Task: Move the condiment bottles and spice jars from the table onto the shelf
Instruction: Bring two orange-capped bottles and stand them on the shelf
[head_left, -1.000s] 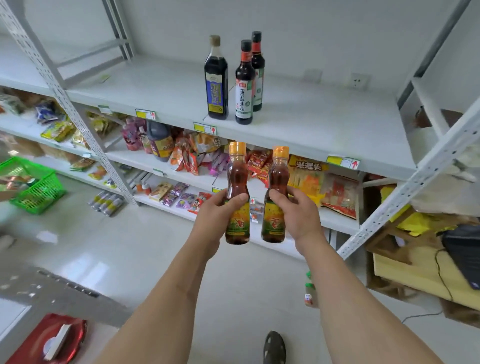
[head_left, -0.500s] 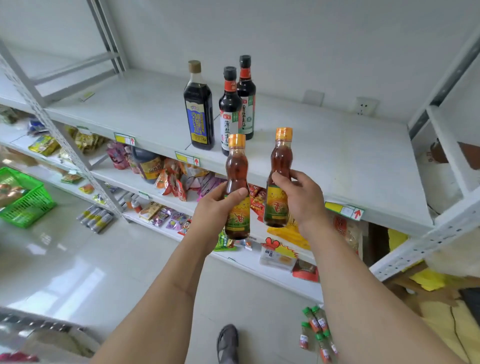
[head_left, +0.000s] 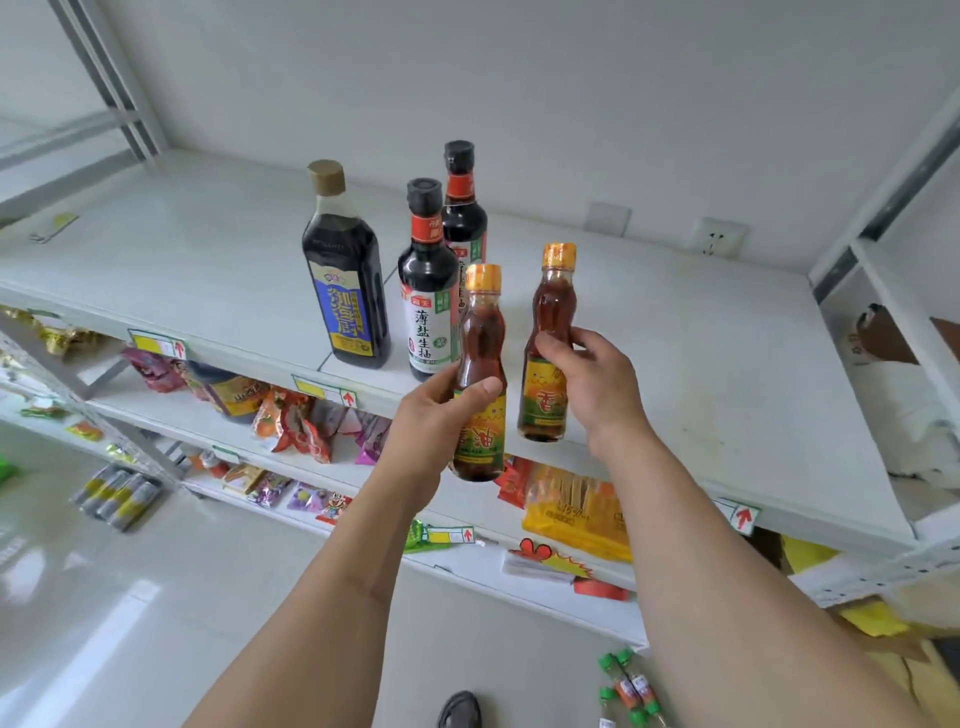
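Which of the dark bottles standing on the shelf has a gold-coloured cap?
The leftmost one, the blue-labelled bottle. The two bottles to its right have black caps and red neck bands.

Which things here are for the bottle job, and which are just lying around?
For the job:
left hand holding left oil bottle
right hand holding right oil bottle
top shelf
three dark bottles standing on it

Just lying around:
snack packets
yellow packets
green-capped jars on the floor
wall socket

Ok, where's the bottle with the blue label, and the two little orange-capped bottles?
Blue-label bottle (head_left: 347, 312), head view, on its blue label.
Left orange-capped bottle (head_left: 480, 332), head view, on its amber body above the thumb.
Right orange-capped bottle (head_left: 553, 306), head view, on its amber neck.
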